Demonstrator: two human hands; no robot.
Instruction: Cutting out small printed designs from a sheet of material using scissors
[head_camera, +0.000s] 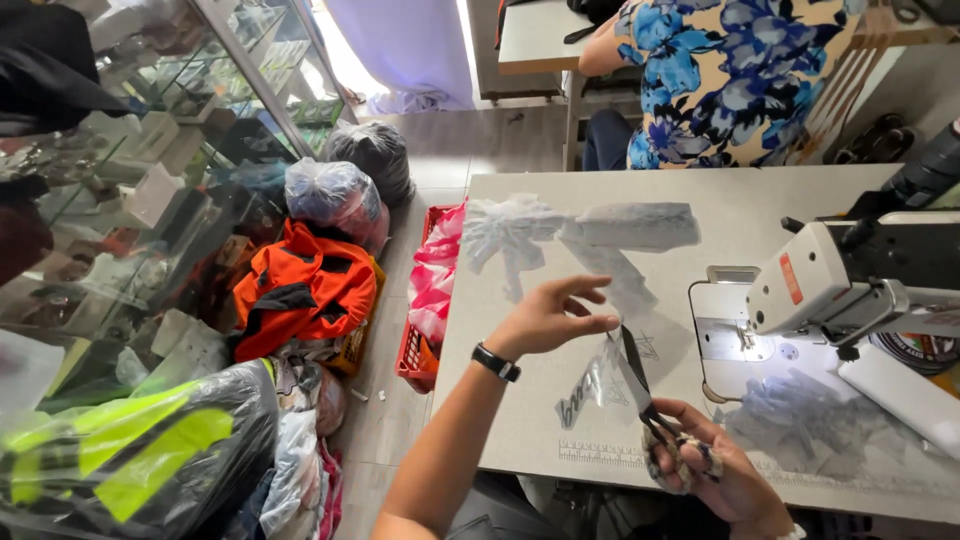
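Observation:
My left hand (550, 315), with a black wristband, pinches the top of a strip of sheer grey fabric (605, 365) and holds it up over the sewing table (760, 195). My right hand (715, 465) grips a pair of scissors (640, 385) by cloth-wrapped handles. The blades point up and meet the strip just below my left fingers. More sheer pieces (580, 235) lie flat on the table beyond my hands.
A white sewing machine (850, 285) stands at the right with sheer scraps (800, 415) under it. A person in a blue floral top (725, 80) sits behind the table. A red basket (415, 340), bagged clothes (310, 285) and a glass cabinet (150, 180) fill the left.

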